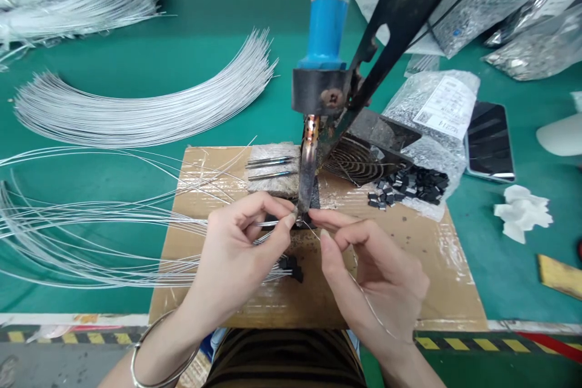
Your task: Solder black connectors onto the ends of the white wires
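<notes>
A soldering iron point(328, 30) with a blue handle is clamped upright, its tip pointing down between my hands. My left hand point(240, 248) is closed in a pinch just left of the tip, on a thin grey wire point(269, 224); the wire's end is hidden by the fingertips. Beside the tip on the right, my right hand point(377, 267) pinches a strand of solder wire point(373, 312) that runs up to the tip and trails over the palm. Below my left hand lie wires ending in black connectors point(290, 268).
Cardboard point(454, 291) covers the bench under the work. A black fan point(359, 157) and loose black connectors point(409, 185) sit to the right, near a plastic bag point(441, 103) and a phone point(490, 142). A curved wire bundle point(150, 115) lies left.
</notes>
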`<state>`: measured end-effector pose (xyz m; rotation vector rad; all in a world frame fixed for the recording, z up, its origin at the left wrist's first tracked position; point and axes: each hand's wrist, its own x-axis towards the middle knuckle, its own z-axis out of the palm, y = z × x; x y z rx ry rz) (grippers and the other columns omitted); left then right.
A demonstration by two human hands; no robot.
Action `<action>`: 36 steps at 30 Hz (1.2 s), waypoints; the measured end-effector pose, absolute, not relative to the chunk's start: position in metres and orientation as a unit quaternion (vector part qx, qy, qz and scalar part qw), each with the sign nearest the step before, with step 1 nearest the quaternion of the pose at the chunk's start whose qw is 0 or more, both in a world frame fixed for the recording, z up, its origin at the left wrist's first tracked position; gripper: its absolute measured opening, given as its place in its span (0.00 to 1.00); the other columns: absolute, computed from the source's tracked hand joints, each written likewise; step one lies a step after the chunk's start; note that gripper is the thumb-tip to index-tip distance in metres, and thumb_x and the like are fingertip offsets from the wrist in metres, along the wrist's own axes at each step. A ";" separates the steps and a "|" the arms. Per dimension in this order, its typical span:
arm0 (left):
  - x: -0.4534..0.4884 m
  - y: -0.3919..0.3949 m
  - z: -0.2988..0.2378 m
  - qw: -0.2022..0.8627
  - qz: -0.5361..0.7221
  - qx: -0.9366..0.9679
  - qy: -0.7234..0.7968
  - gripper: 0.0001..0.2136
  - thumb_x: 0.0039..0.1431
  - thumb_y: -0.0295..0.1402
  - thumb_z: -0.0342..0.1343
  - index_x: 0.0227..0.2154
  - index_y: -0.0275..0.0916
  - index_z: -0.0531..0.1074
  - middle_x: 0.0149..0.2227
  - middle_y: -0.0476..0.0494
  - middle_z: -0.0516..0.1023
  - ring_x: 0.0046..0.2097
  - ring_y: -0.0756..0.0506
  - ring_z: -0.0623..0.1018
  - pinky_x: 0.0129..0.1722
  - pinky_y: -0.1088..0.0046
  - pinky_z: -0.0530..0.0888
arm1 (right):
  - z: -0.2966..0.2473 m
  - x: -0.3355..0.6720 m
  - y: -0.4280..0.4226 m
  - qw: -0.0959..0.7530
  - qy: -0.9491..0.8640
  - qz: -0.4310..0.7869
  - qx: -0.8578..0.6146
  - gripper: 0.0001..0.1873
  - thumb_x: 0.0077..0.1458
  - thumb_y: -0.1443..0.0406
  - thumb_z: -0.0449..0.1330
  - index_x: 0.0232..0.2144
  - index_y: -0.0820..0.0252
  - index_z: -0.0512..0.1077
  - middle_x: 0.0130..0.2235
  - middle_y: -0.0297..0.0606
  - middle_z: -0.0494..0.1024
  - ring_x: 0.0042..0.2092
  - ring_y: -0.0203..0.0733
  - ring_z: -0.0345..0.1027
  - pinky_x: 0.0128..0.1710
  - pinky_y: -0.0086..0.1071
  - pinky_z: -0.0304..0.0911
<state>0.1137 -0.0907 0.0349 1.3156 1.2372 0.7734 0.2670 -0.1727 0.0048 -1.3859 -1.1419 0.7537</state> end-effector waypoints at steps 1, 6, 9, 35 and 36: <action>0.114 -0.091 0.035 0.556 0.327 0.556 0.524 0.05 0.59 0.26 0.67 0.29 0.40 0.81 0.35 0.49 0.88 0.35 0.50 0.82 0.35 0.80 0.75 | 0.005 0.267 -0.173 0.565 -0.483 0.318 -0.589 0.11 0.66 0.74 0.65 0.35 0.53 0.72 0.52 0.31 0.88 0.52 0.37 0.85 0.56 0.28 0.74; 0.115 -0.090 0.036 0.554 0.327 0.559 0.522 0.04 0.59 0.26 0.68 0.29 0.40 0.81 0.35 0.48 0.89 0.35 0.49 0.83 0.35 0.80 0.76 | 0.006 0.265 -0.173 0.572 -0.486 0.298 -0.590 0.11 0.66 0.74 0.65 0.34 0.53 0.72 0.51 0.32 0.88 0.51 0.37 0.85 0.55 0.28 0.75; 0.114 -0.091 0.036 0.553 0.330 0.561 0.520 0.04 0.59 0.27 0.68 0.29 0.40 0.81 0.35 0.48 0.88 0.35 0.50 0.83 0.35 0.80 0.76 | 0.006 0.265 -0.172 0.571 -0.489 0.291 -0.592 0.11 0.66 0.74 0.65 0.35 0.54 0.73 0.52 0.32 0.88 0.51 0.38 0.85 0.55 0.29 0.76; 0.114 -0.091 0.035 0.548 0.330 0.563 0.524 0.05 0.58 0.26 0.67 0.29 0.41 0.81 0.34 0.50 0.88 0.34 0.50 0.82 0.33 0.80 0.74 | 0.002 0.265 -0.175 0.574 -0.494 0.282 -0.589 0.11 0.65 0.75 0.67 0.36 0.54 0.75 0.51 0.33 0.88 0.50 0.38 0.86 0.53 0.29 0.76; 0.114 -0.091 0.036 0.547 0.329 0.564 0.524 0.05 0.58 0.26 0.67 0.28 0.41 0.81 0.34 0.50 0.88 0.34 0.50 0.82 0.33 0.80 0.74 | 0.002 0.265 -0.175 0.574 -0.495 0.281 -0.588 0.11 0.65 0.75 0.67 0.36 0.54 0.75 0.51 0.33 0.88 0.50 0.38 0.86 0.54 0.29 0.76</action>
